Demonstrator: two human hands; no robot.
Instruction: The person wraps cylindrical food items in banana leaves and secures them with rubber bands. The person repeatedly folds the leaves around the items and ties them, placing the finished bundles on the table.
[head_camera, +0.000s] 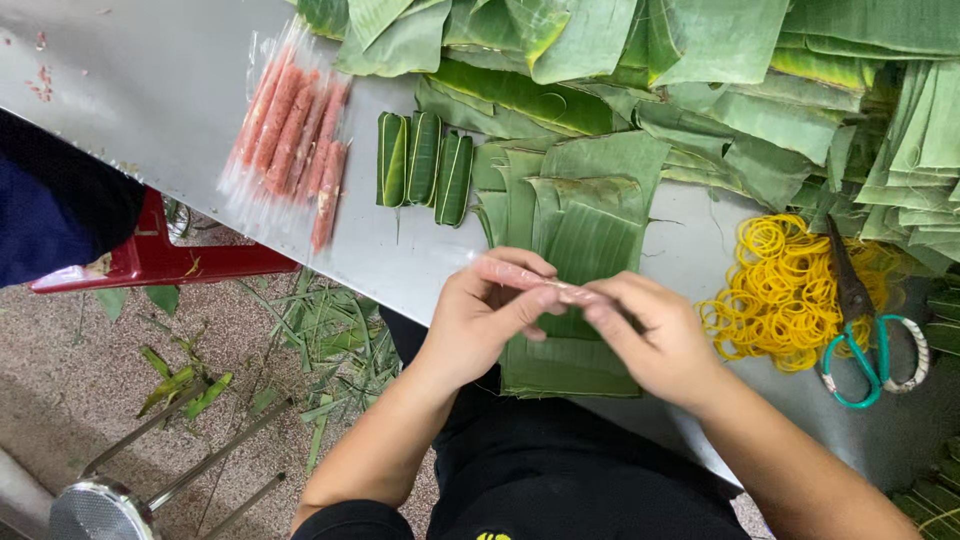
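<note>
Left hand (483, 310): fingers curled, pinching one end of a thin pink stick (545, 285) wrapped in clear film.
Right hand (650, 335): fingers closed on the other end of the same stick, thumb and forefinger meeting the left hand's.
Stick: held level between both hands, just above the leaf stack.
Leaf stack (575, 235): cut green leaf pieces piled on the steel table (160, 90), right under the hands.
Rolls (424, 160): three finished green leaf rolls, far left of the stack.
Pink sticks (290, 135): a spread of film-wrapped ones, further left.
Rubber bands (785, 290): a yellow heap to the right.
Scissors (862, 330): teal-handled, beside the bands.
Leaves (700, 60): loose, along the far edge.
</note>
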